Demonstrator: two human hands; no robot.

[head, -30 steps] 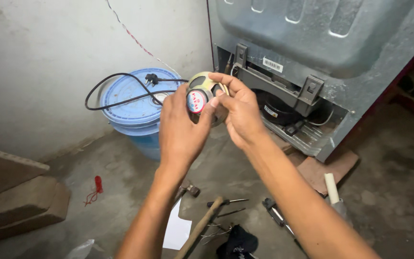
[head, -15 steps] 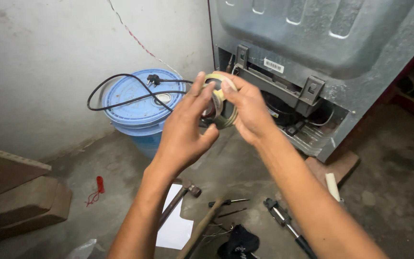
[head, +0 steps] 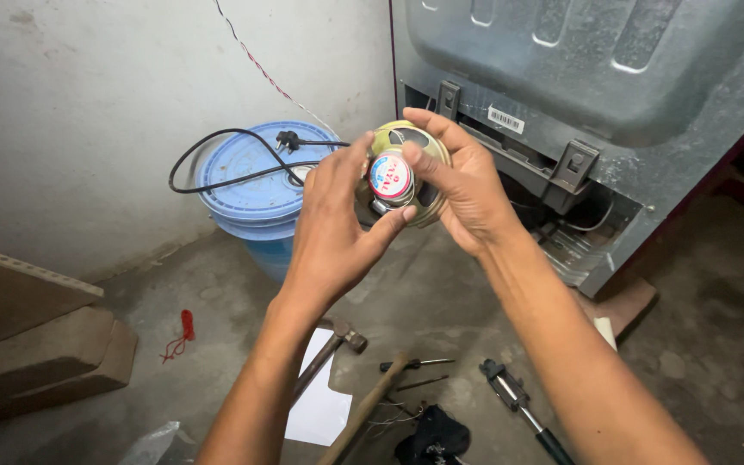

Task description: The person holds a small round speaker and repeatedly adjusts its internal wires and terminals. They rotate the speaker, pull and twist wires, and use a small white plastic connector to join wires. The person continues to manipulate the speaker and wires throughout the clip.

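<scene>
1. Both hands are raised at centre frame, close together, sharing one small loudspeaker (head: 402,176) between them.
2. Left hand (head: 333,228) is gripping the speaker from 8 o'clock; its thumb is pressing under the round magnet cap, fingers reaching up behind the rim.
3. Right hand (head: 462,185) is clamping the speaker from 3 o'clock; fingers are curling over the greenish metal frame, thumb lying against the cap's edge.
4. Speaker is facing back-side toward the camera: a red, white and blue sticker is showing on the magnet.
5. At 10 o'clock from the hands, a blue lidded bucket (head: 256,185) is standing by the wall, with a black power cord (head: 234,159) lying looped across its lid.
6. At 1 o'clock, the grey back of an appliance (head: 596,77) is filling the upper right.
7. At 6 o'clock, on the concrete floor: a hammer (head: 329,349), a sheet of white paper (head: 320,413), a wooden handle (head: 368,409), a screwdriver (head: 419,364).
8. At 8 o'clock, a red string (head: 181,334) is lying near stacked wooden boards (head: 32,340).
</scene>
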